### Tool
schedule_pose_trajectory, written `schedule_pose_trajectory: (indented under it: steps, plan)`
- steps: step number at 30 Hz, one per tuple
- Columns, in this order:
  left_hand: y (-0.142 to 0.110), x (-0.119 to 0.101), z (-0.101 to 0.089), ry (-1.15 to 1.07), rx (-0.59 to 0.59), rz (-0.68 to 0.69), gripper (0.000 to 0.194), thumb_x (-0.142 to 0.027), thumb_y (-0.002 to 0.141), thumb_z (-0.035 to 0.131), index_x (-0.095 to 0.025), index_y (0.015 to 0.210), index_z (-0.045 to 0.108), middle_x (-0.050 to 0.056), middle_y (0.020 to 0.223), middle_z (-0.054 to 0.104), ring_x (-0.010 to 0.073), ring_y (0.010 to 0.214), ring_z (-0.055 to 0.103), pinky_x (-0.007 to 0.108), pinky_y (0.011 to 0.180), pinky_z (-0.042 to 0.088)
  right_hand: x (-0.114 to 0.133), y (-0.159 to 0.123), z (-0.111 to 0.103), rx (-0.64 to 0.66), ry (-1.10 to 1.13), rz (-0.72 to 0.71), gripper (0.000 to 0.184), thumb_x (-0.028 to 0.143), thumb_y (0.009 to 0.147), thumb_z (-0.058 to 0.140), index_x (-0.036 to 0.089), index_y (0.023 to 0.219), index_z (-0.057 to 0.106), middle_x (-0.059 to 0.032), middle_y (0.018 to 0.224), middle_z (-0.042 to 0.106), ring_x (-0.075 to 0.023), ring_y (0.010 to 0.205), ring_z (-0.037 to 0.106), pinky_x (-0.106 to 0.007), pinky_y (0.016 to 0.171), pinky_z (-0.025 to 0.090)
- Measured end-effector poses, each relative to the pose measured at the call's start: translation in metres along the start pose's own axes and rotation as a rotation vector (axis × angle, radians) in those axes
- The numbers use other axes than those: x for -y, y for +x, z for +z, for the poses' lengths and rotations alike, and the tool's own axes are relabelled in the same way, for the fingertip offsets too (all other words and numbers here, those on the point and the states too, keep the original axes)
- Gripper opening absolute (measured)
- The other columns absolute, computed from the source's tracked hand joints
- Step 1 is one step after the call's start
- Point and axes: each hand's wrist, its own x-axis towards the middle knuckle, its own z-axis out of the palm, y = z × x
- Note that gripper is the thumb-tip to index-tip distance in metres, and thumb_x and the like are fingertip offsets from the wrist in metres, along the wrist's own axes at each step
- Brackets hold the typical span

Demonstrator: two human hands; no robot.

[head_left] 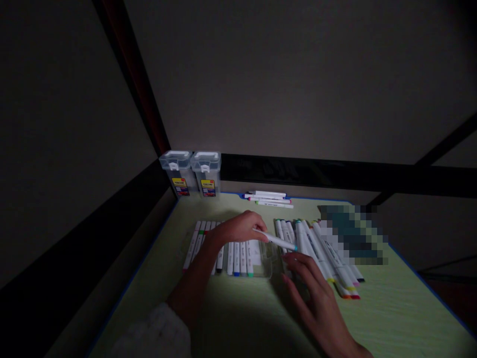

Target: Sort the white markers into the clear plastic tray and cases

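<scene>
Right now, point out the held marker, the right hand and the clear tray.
Held marker (281, 242): head view, on its white barrel.
Right hand (318, 293): head view, on the back of the hand.
Clear tray (267, 269): head view, on its bare near corner.

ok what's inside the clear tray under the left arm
White markers lie side by side in the clear tray; visible ends include blue, black and green. The left hand and forearm cover part of the row, so what's beneath cannot be seen.
</scene>
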Motion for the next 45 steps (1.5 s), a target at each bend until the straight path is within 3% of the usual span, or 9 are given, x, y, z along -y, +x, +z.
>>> schedule_pose_trajectory:
  steps: [4, 9, 23, 35, 45]
  plan:
    - [0.001, -0.003, 0.001, 0.008, 0.025, 0.022, 0.013, -0.02, 0.066, 0.064, -0.011, 0.075, 0.065, 0.001, 0.072, 0.059, 0.0114, 0.069, 0.053, 0.02, 0.062, 0.038, 0.0, 0.0, 0.0, 0.031, 0.011, -0.004, 0.022, 0.026, 0.086, 0.041, 0.019, 0.105, 0.05, -0.0073, 0.093, 0.06, -0.0187, 0.086, 0.059, -0.034, 0.073, 0.052]
    - [0.002, -0.002, 0.003, -0.011, 0.041, 0.025, 0.013, -0.019, 0.063, 0.067, -0.011, 0.072, 0.064, 0.0, 0.07, 0.058, 0.0107, 0.067, 0.052, 0.019, 0.06, 0.037, -0.001, -0.001, 0.001, 0.029, -0.033, -0.035, 0.025, 0.028, 0.085, 0.042, 0.019, 0.106, 0.051, -0.0083, 0.096, 0.063, -0.0199, 0.087, 0.061, -0.034, 0.073, 0.053]
    - [0.006, -0.006, 0.009, 0.073, 0.096, 0.08, 0.009, -0.016, 0.064, 0.065, -0.011, 0.071, 0.063, 0.0, 0.067, 0.056, 0.01, 0.064, 0.05, 0.019, 0.057, 0.035, 0.001, 0.0, 0.002, 0.074, -0.082, -0.134, 0.026, 0.026, 0.086, 0.04, 0.018, 0.108, 0.051, -0.0091, 0.098, 0.065, -0.0203, 0.088, 0.062, -0.034, 0.073, 0.053]
    - [0.007, -0.007, 0.011, 0.048, 0.102, 0.091, 0.008, -0.018, 0.066, 0.065, -0.013, 0.072, 0.063, -0.001, 0.068, 0.057, 0.01, 0.065, 0.05, 0.019, 0.059, 0.035, 0.0, -0.001, 0.003, 0.132, -0.068, -0.132, 0.023, 0.023, 0.086, 0.04, 0.017, 0.103, 0.053, -0.008, 0.093, 0.065, -0.0191, 0.083, 0.062, -0.034, 0.072, 0.052]
    - [0.006, -0.001, 0.012, 0.063, 0.147, 0.063, 0.011, -0.019, 0.063, 0.067, -0.013, 0.07, 0.062, -0.002, 0.066, 0.055, 0.0095, 0.064, 0.049, 0.018, 0.056, 0.033, 0.001, 0.002, 0.001, 0.019, -0.027, -0.094, 0.021, 0.021, 0.084, 0.042, 0.018, 0.101, 0.053, -0.0063, 0.091, 0.061, -0.0179, 0.085, 0.059, -0.032, 0.072, 0.051]
